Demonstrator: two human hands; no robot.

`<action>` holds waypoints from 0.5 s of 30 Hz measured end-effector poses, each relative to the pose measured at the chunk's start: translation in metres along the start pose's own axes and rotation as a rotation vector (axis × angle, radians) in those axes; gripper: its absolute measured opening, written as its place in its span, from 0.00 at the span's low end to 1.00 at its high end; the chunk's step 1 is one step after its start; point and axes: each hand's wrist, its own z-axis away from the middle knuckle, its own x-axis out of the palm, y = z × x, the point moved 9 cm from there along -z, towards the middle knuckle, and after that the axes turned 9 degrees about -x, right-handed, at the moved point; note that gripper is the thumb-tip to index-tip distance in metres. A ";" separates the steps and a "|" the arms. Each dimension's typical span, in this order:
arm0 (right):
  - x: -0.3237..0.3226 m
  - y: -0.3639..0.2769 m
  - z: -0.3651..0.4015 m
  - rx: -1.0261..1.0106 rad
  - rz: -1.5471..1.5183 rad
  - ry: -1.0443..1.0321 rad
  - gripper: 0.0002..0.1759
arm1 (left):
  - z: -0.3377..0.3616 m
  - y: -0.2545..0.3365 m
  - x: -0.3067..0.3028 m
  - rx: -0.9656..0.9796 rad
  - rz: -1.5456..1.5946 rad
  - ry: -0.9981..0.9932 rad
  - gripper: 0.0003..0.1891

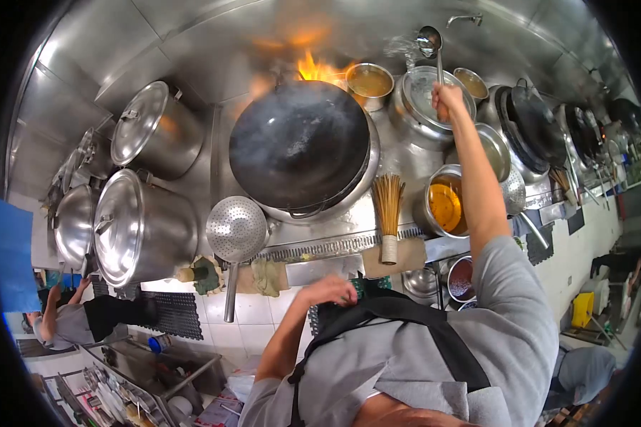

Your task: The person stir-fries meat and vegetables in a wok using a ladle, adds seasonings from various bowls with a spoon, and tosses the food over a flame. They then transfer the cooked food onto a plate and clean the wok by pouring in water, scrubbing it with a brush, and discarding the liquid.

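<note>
My right hand (pixel 446 101) reaches out over the back of the stove, closed round the handle of a metal ladle (pixel 429 43). The ladle's bowl points up toward the steel back wall, and a splash of water shows beside it. Under this hand stands a large round pot (pixel 411 96) with clear liquid. My left hand (pixel 330 291) is near my waist in front of the apron, its fingers curled in, with nothing visible in them. A black wok (pixel 299 146) sits on the burner to the left, smoking slightly, with flames (pixel 317 70) rising behind its far rim.
A perforated strainer (pixel 236 228) and a bamboo brush (pixel 389 213) lie along the stove's front. Amber liquid fills a pot (pixel 445 203) below my right arm. Lidded stockpots (pixel 146 231) stand left. More woks (pixel 538 128) are at right. Another person (pixel 68 317) is at far left.
</note>
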 end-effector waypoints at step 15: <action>0.013 0.028 0.076 0.397 -0.446 0.020 0.14 | -0.203 -0.235 -0.004 -0.459 -1.242 0.318 0.30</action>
